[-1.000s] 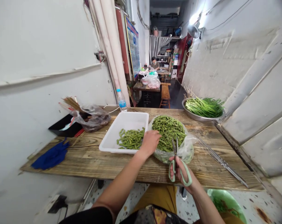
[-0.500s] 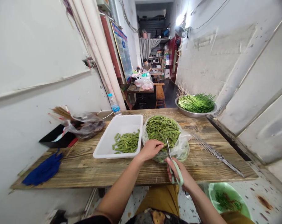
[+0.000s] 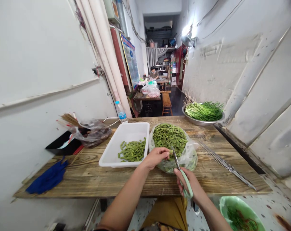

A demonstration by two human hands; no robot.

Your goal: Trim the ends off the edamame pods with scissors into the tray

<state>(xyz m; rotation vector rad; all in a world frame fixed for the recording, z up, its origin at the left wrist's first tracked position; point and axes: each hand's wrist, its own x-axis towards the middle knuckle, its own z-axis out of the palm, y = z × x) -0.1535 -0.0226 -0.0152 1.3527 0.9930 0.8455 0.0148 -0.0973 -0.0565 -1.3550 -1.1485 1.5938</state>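
My left hand (image 3: 157,157) is closed in a pinch on a green bean pod (image 3: 171,152) at the near edge of a plastic bag (image 3: 192,150) heaped with pods (image 3: 169,138). In my right hand (image 3: 190,181) is a pair of scissors (image 3: 185,182) with pale green handles. Their blades look nearly closed, and the tips are right at the held pod. Just left of the bag, a white plastic tray (image 3: 106,157) has more pods (image 3: 133,150) lying at its near right side.
Metal skewers (image 3: 228,165) lie at the right, below a metal bowl of long green stalks (image 3: 204,110). To the left are a blue cloth (image 3: 47,176), a black box (image 3: 57,144) and a water bottle (image 3: 121,113). A green-lined bin (image 3: 240,213) stands on the floor. A person (image 3: 154,73) sits far back.
The scissors blades have drawn closer together at the pod in my left hand, and the handles have come together. The view has tilted up slightly, so everything sits lower in the frame.
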